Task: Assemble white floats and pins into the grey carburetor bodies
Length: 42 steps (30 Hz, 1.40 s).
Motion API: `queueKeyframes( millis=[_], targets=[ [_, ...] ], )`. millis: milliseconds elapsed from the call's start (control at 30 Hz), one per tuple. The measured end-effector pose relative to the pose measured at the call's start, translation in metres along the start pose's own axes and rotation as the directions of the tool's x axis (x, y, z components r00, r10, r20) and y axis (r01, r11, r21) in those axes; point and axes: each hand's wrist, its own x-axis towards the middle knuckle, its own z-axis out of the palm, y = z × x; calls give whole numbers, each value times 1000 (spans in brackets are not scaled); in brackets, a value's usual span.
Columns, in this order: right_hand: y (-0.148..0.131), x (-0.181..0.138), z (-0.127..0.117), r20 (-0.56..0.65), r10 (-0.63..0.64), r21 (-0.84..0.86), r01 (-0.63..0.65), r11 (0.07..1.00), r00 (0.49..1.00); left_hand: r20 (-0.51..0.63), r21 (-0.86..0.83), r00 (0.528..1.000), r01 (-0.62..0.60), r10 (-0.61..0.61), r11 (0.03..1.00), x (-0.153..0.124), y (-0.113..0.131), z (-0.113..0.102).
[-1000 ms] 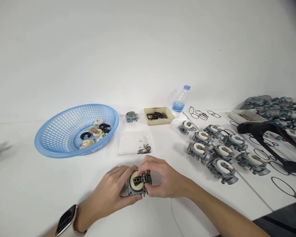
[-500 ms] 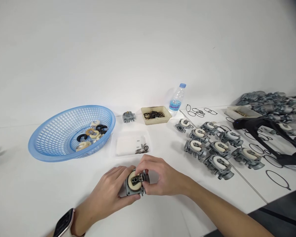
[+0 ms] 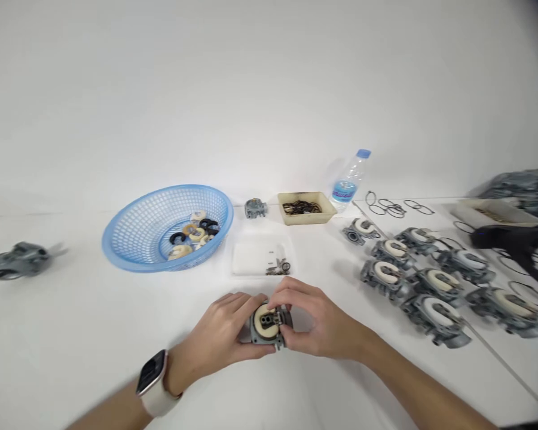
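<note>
Near the middle of the table my left hand [image 3: 222,327] is closed around the left side of a grey metal carburetor [image 3: 256,338], thumb along its near edge. A cream C-shaped float [image 3: 260,315] lies on the carburetor's upward face, around a dark centre post with holes. My right hand [image 3: 318,319] grips the right side, its thumb and fingertips at the float's hinge end. Whether a small pin is between those fingertips is hidden. Just beyond my hands sits a shallow white tray [image 3: 248,257] with small metal parts [image 3: 278,267].
A blue basket [image 3: 130,230] with white, black and tan floats stands at the left back. Several carburetors [image 3: 439,313] with floats sit at right, near rubber rings [image 3: 390,208]. Behind are a tray of rings [image 3: 305,218], a bottle [image 3: 347,185] and another carburetor [image 3: 254,208].
The camera view has swung left, so things appear shifted right and a carburetor shows fully at far left. Both hands keep their grip on the carburetor, with the right fingertips still at the hinge end.
</note>
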Motion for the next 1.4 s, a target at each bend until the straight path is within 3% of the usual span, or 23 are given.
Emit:
queueKeyframes(
  millis=[233, 1400],
  targets=[
    [3, -1, 0, 51, 19, -10, -19, 1000, 999, 0, 11, 999, 40, -40, 999, 3, 2, -2],
    [-5, 1, -2, 66, 32, -61, -28, 998, 997, -4, 20, 998, 60, -60, 998, 2, 2, 2]
  ],
)
